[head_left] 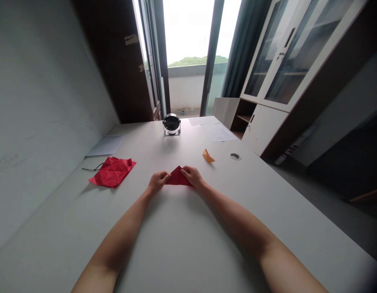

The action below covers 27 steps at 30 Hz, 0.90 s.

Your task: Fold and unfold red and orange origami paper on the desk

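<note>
A dark red sheet of paper (177, 178), folded to a triangle with its tip pointing away from me, is held just over the white table between both hands. My left hand (158, 180) pinches its left corner between thumb and fingers. On the other side, my right hand (192, 176) grips the upper right slope, the thumb lying on the front face near the tip. The right corner is partly hidden behind that hand. Beyond it to the right lies a small orange folded-paper piece (208, 156).
Creased red paper (113, 172) with a dark cord (95, 168) lies to the left. A roll of tape (235, 156) is at the right, a round black-and-silver device (171, 124) at the back. White sheets (104, 145) lie by the wall. A cabinet (264, 127) stands beyond the table (188, 244).
</note>
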### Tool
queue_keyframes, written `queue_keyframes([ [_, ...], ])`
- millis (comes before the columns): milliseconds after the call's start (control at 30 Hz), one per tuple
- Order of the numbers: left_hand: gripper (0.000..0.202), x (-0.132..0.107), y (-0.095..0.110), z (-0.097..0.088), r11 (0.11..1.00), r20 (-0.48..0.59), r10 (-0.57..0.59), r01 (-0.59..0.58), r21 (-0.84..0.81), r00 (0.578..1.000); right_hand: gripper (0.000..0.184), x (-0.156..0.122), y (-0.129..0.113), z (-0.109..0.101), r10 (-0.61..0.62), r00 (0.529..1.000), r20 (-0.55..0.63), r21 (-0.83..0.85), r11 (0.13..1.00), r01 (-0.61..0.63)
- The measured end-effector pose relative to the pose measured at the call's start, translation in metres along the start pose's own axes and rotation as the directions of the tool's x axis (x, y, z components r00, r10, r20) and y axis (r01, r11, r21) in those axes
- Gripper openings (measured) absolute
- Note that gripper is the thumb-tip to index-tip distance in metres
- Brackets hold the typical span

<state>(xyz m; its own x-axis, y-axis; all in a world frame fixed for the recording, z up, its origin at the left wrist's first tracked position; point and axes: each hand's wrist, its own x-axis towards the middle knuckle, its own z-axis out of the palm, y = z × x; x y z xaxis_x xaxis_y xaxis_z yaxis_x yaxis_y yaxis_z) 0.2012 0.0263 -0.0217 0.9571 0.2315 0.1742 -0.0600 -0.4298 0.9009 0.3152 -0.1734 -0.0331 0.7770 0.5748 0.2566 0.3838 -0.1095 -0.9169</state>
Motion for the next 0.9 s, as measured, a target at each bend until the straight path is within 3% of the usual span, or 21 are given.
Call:
queue_keyframes([
  [133,0.034,-0.001,0.006,-0.007,0.999,-0.046,-0.026,0.025,-0.038,0.999,0.043,0.001,0.005,-0.002,0.014,0.999,-0.034,0.006,1.000,-0.014],
  [333,0.032,-0.001,0.002,-0.013,0.999,-0.100,0.011,-0.008,0.035,0.995,0.045,0.003,0.009,-0.007,0.014,0.991,-0.132,-0.062,0.998,-0.022],
  [667,0.032,0.002,-0.003,-0.011,1.000,-0.038,0.009,-0.008,0.020,0.999,0.044,0.003,0.008,-0.005,0.009,0.987,-0.163,-0.103,0.994,-0.026],
  [900,0.042,0.001,-0.002,-0.015,0.980,-0.132,0.081,-0.055,0.189,0.988,0.041,0.003,0.009,-0.006,-0.020,0.984,-0.175,-0.098,0.995,0.003],
])
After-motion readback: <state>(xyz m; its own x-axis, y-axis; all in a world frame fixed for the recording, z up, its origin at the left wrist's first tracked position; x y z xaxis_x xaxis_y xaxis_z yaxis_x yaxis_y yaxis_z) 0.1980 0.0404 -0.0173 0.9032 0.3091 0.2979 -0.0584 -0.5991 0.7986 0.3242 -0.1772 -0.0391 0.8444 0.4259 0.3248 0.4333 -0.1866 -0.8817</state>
